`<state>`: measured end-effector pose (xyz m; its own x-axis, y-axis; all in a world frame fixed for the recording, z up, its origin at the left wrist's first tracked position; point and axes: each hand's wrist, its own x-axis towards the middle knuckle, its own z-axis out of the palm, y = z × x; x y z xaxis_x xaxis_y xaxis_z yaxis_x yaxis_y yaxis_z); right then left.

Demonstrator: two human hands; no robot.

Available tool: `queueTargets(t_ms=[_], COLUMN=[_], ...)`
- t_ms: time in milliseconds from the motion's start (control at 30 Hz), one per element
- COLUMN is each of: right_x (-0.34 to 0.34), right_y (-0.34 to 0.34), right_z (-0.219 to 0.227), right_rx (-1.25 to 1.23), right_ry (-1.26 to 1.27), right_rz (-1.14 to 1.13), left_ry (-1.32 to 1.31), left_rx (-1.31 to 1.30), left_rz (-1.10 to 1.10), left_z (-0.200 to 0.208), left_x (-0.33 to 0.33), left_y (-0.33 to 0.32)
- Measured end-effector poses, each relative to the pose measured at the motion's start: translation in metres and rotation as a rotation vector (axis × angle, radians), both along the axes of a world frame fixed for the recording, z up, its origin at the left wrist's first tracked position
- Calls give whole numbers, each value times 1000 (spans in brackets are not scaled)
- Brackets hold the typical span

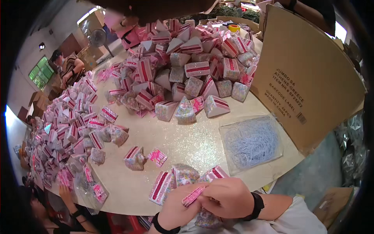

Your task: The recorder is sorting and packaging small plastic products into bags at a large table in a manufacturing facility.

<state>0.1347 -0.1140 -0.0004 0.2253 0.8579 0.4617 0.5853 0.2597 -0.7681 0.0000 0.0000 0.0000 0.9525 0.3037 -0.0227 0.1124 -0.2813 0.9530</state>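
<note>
1. Tag (193,195), a small pink striped card, sits at the near edge of the table (183,144), pinched between both hands just left of centre.
2. Far left, another person's hand (67,194) reaches up to the near left rim, beside a clear bag (90,186) of pink tags.
3. A long heap (68,124) of pink-and-white wedge boxes runs along the left side, from near to far, and a person in a striped shirt (70,66) sits at its far end.
4. Near the middle-left, a lone wedge (134,158) stands with a loose pink tag (157,156) just right of it.
5. Left hand (176,212) comes up from the near edge with a black wristband; its fingers are curled shut on the left end of the striped card.
6. Wedges (183,177) lie in a small cluster just beyond the hands, one sprinkle-patterned, the others pink-striped, touching one another.
7. Right hand (230,198), also with a black wristband, is closed on the right end of the same card, thumb and fingertips pressed together; the two hands touch.
8. A large pile (191,62) of the same wedges fills the far centre.
9. Right of centre lies a clear bag of pale blue string (251,142), flat on the table and well apart from the hands.
10. A tall cardboard box (307,74) stands at the right, its flap leaning over the table's right edge, touching the far pile.
</note>
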Motion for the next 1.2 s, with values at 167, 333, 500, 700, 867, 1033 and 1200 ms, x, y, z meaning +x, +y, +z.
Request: queueTargets(t_ms=[167, 333, 500, 700, 867, 1033, 1200], right_x=[0, 3, 0, -1, 1, 5, 9], right_y=[-15, -17, -28, -17, -19, -22, -5], right_z=[-12, -22, -17, -23, -19, -12, -14], right_rx=[36, 53, -1, 83, 118, 83, 302], right_ry=[-77, -220, -442, -501, -592, -688, -696], right_rz=[-73, 16, -116, -48, 33, 131, 197], left_ry=[-80, 3, -266, -240, -106, -59, -138], left_rx=[210, 175, -131, -512, -835, -939, -898], left_rz=[-23, -73, 51, 177, 223, 253, 317], left_z=[2, 8, -16, -18, -21, -19, -17], left_x=[3, -8, -20, -26, -26, -25, -28], left_y=[-9, -12, -29, -33, -33, -30, -34])
